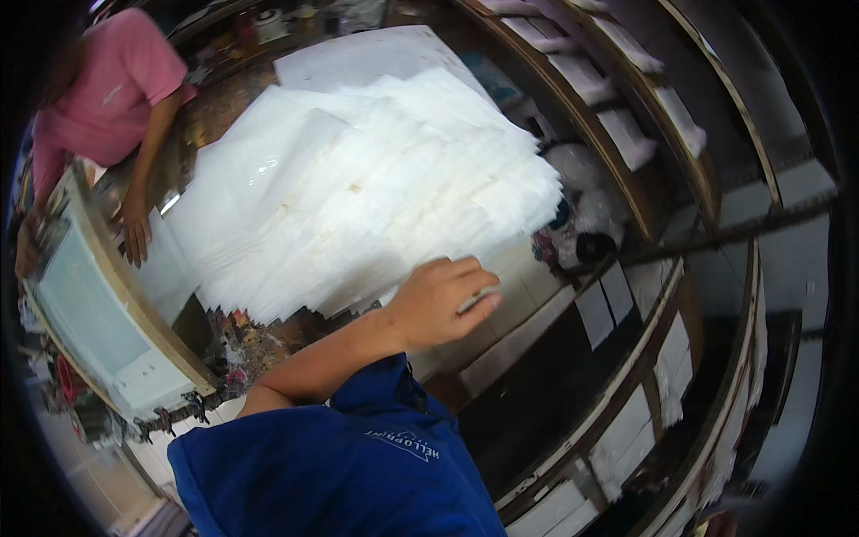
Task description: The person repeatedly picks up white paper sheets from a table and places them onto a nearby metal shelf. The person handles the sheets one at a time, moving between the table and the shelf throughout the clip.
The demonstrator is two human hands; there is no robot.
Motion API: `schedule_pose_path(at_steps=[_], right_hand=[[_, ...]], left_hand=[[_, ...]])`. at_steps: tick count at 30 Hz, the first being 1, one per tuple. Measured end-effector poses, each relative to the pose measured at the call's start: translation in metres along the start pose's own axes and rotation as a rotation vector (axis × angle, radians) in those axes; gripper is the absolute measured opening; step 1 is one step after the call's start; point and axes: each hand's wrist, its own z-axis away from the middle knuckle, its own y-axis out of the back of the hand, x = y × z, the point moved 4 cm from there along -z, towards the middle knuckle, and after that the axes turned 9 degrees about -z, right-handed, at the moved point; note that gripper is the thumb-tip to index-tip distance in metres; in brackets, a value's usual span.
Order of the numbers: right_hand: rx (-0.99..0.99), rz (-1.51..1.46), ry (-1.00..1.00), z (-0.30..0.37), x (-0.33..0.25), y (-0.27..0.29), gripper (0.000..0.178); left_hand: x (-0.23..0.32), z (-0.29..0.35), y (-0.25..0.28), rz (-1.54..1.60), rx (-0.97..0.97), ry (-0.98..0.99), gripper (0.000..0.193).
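Observation:
My left hand reaches across in front of my blue shirt, palm down. Its fingers are loosely bent, with the thumb apart, and nothing shows in them. It is just off the near right side of a broad, fanned spread of white translucent sheets, which lies over the table. I cannot tell whether it touches the sheets. My right hand is not in view.
At the left, a person in a pink shirt has a hand by a single sheet, next to a tilted wood-framed screen. Wooden racks holding white sheets stand on the right. Clear plastic bags lie beyond the table.

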Motion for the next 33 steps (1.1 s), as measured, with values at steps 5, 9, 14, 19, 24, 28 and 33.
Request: schedule_pose_path(at_steps=[5,9,14,19,24,28,33], right_hand=[[0.019,-0.014,0.466,-0.066,-0.131,-0.006,0.021],[0.098,-0.029,0.832,-0.085,-0.208,-0.020,0.015],[0.048,-0.050,1.046,-0.085,-0.286,-0.031,0.016],[-0.096,-0.057,0.974,-0.092,-0.289,-0.040,0.017],[-0.079,-0.156,1.021,-0.105,-0.266,-0.048,0.021],[-0.245,-0.390,1.027,-0.123,-0.288,-0.056,0.038],[-0.275,-0.816,1.097,-0.099,-0.306,-0.055,0.046]], left_hand=[[-0.086,-0.009,0.072,-0.311,0.230,0.324,0.018],[-0.186,-0.029,0.108,-0.602,0.306,0.423,0.030],[-0.272,-0.057,0.129,-0.670,-0.056,0.751,0.045],[-0.314,-0.070,0.129,-0.550,-0.339,0.794,0.038],[-0.332,-0.084,0.127,-0.579,-0.146,0.664,0.026],[-0.217,-0.105,0.136,-0.363,0.053,0.276,0.011],[-0.015,-0.125,0.073,-0.129,-0.156,-0.035,0.007]])
